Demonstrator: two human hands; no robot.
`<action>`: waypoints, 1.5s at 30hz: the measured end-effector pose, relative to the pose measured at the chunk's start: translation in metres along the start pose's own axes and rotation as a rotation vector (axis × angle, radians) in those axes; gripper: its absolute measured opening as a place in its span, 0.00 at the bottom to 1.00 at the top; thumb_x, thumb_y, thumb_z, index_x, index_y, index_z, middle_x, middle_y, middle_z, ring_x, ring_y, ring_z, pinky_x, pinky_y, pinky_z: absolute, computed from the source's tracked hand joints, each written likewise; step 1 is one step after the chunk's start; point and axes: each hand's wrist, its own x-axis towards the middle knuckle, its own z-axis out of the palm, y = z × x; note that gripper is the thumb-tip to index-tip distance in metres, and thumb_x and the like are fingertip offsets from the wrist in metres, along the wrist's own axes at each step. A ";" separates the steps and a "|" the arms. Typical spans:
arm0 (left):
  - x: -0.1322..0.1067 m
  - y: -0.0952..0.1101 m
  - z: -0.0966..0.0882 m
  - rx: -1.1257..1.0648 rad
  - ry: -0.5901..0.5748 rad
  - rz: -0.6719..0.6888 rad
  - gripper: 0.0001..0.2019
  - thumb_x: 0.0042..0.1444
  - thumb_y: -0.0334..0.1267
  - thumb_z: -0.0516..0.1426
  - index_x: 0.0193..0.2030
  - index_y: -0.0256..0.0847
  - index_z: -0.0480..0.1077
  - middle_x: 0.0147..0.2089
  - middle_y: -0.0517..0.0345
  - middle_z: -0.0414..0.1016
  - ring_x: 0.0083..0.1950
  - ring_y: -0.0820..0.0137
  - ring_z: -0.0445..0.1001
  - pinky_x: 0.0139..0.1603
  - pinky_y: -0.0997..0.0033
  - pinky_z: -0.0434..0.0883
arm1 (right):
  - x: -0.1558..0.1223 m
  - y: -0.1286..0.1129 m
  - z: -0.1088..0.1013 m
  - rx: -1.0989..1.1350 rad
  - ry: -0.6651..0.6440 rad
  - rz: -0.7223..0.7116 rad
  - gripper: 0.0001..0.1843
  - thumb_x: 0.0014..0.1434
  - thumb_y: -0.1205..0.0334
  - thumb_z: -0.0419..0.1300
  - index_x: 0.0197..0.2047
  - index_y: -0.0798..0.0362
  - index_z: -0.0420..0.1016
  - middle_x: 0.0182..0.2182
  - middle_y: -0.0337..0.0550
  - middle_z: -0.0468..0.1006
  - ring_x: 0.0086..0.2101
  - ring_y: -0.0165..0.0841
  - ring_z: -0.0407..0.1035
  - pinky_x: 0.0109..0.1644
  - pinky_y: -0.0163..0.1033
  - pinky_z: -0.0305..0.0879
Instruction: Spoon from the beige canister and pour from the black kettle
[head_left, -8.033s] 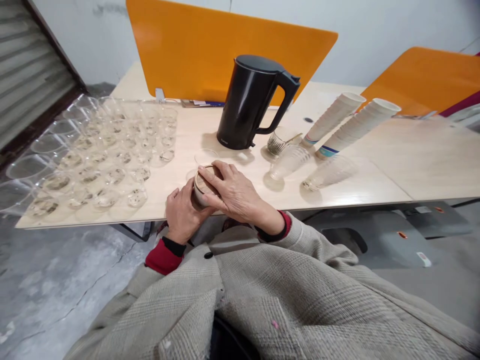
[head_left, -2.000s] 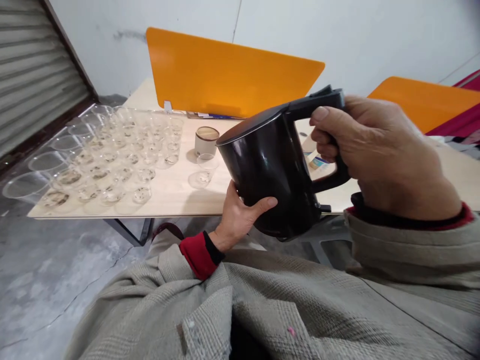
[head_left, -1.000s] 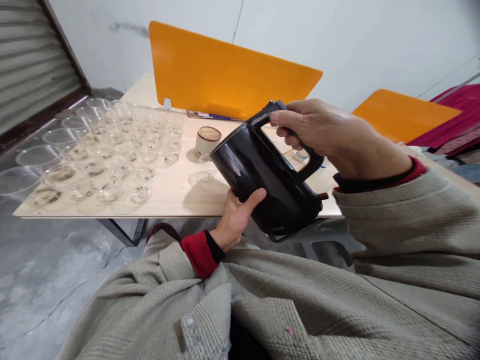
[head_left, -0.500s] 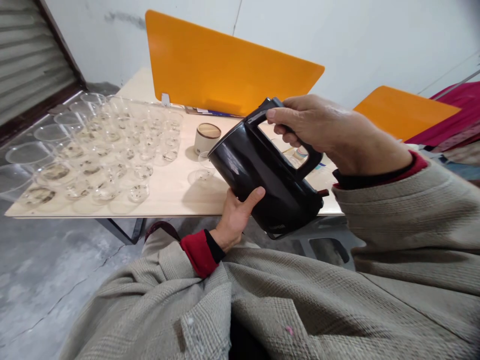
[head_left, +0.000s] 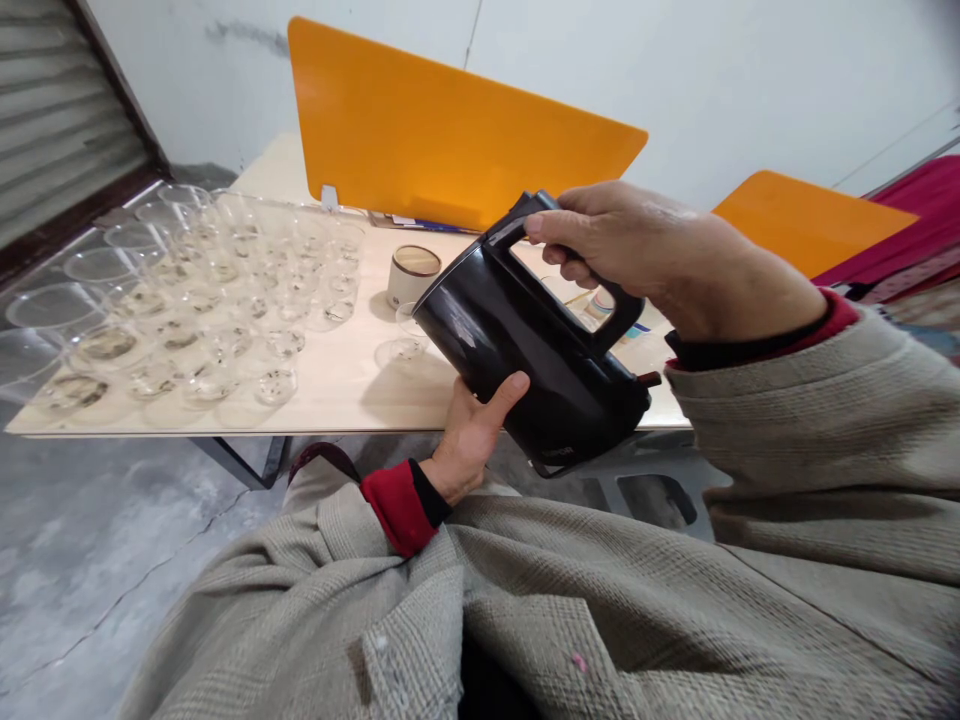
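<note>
A black electric kettle (head_left: pixel 517 350) is held tilted above the table's front edge, its top leaning left. My right hand (head_left: pixel 607 235) is wrapped round its handle. Against the lower side of the kettle, my left hand (head_left: pixel 472 425) supports it, thumb on the front and the other fingers hidden beneath. Under the kettle's rim stands a clear plastic cup (head_left: pixel 405 350), partly covered by the kettle. Whether any water is flowing I cannot make out. Just behind that cup sits a small cream canister (head_left: pixel 412 277) with a wood-toned top.
Several clear cups (head_left: pixel 199 300) with dark bits at their bottoms crowd the left of the pale table (head_left: pixel 337 405). An orange divider panel (head_left: pixel 450 120) rises at the back, with another orange panel (head_left: pixel 810 225) to the right. Below the table is a grey stool (head_left: pixel 675 500).
The kettle has tipped very slightly further left, along with my right hand. My left hand stays in nearly the same place, and the cups have not moved.
</note>
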 end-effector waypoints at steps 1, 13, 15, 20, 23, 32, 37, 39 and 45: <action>0.000 0.001 0.000 -0.005 0.001 0.000 0.32 0.52 0.57 0.72 0.60 0.44 0.76 0.61 0.47 0.83 0.69 0.47 0.75 0.70 0.41 0.73 | 0.000 -0.002 0.000 -0.006 0.001 0.007 0.19 0.71 0.69 0.59 0.26 0.50 0.67 0.16 0.30 0.63 0.16 0.22 0.53 0.18 0.34 0.44; -0.003 0.002 0.004 -0.034 -0.005 -0.009 0.30 0.53 0.56 0.73 0.58 0.44 0.77 0.63 0.46 0.82 0.70 0.47 0.74 0.72 0.40 0.70 | 0.001 -0.010 -0.003 -0.087 -0.011 0.018 0.21 0.73 0.70 0.57 0.25 0.50 0.65 0.14 0.29 0.62 0.14 0.21 0.51 0.18 0.35 0.44; -0.004 0.004 0.006 -0.042 -0.004 -0.015 0.30 0.53 0.55 0.73 0.58 0.44 0.77 0.64 0.46 0.81 0.70 0.48 0.74 0.72 0.40 0.70 | 0.002 -0.010 -0.004 -0.116 -0.012 0.010 0.22 0.73 0.68 0.57 0.25 0.50 0.65 0.15 0.29 0.62 0.14 0.21 0.52 0.18 0.35 0.45; -0.007 0.007 0.008 -0.061 0.010 -0.034 0.30 0.53 0.54 0.73 0.58 0.41 0.76 0.64 0.44 0.81 0.71 0.49 0.74 0.73 0.41 0.68 | 0.001 -0.010 -0.009 -0.166 -0.065 0.002 0.20 0.75 0.66 0.56 0.27 0.51 0.65 0.19 0.29 0.63 0.16 0.21 0.54 0.19 0.35 0.48; -0.007 0.007 0.008 -0.067 0.006 -0.030 0.29 0.53 0.53 0.73 0.58 0.41 0.77 0.62 0.44 0.82 0.70 0.50 0.74 0.73 0.42 0.68 | -0.001 -0.012 -0.009 -0.158 -0.063 0.003 0.20 0.74 0.67 0.56 0.28 0.51 0.64 0.19 0.29 0.63 0.16 0.20 0.54 0.19 0.35 0.48; 0.001 0.005 0.006 -0.028 -0.013 0.104 0.32 0.49 0.52 0.75 0.56 0.39 0.75 0.61 0.45 0.82 0.64 0.54 0.78 0.71 0.47 0.71 | -0.017 0.003 -0.013 0.055 0.059 -0.014 0.21 0.73 0.67 0.56 0.26 0.52 0.66 0.18 0.29 0.63 0.16 0.19 0.54 0.18 0.31 0.45; 0.003 0.006 0.005 0.028 -0.005 0.087 0.36 0.45 0.50 0.77 0.57 0.41 0.70 0.61 0.45 0.81 0.63 0.54 0.79 0.70 0.45 0.72 | -0.033 0.032 -0.019 0.285 0.131 -0.067 0.16 0.71 0.70 0.57 0.29 0.52 0.68 0.24 0.33 0.66 0.19 0.19 0.58 0.18 0.30 0.47; 0.002 0.005 0.006 0.050 -0.004 0.086 0.37 0.45 0.50 0.77 0.57 0.41 0.69 0.62 0.44 0.80 0.64 0.54 0.78 0.71 0.43 0.71 | -0.034 0.042 -0.020 0.340 0.139 -0.095 0.15 0.71 0.69 0.57 0.29 0.52 0.68 0.25 0.34 0.67 0.20 0.19 0.59 0.18 0.29 0.49; 0.008 0.004 0.005 0.135 -0.028 0.161 0.37 0.46 0.51 0.77 0.58 0.41 0.70 0.60 0.45 0.80 0.63 0.54 0.78 0.70 0.44 0.73 | -0.040 0.054 -0.017 0.521 0.245 -0.102 0.16 0.71 0.67 0.60 0.29 0.52 0.71 0.23 0.33 0.66 0.20 0.19 0.58 0.18 0.28 0.48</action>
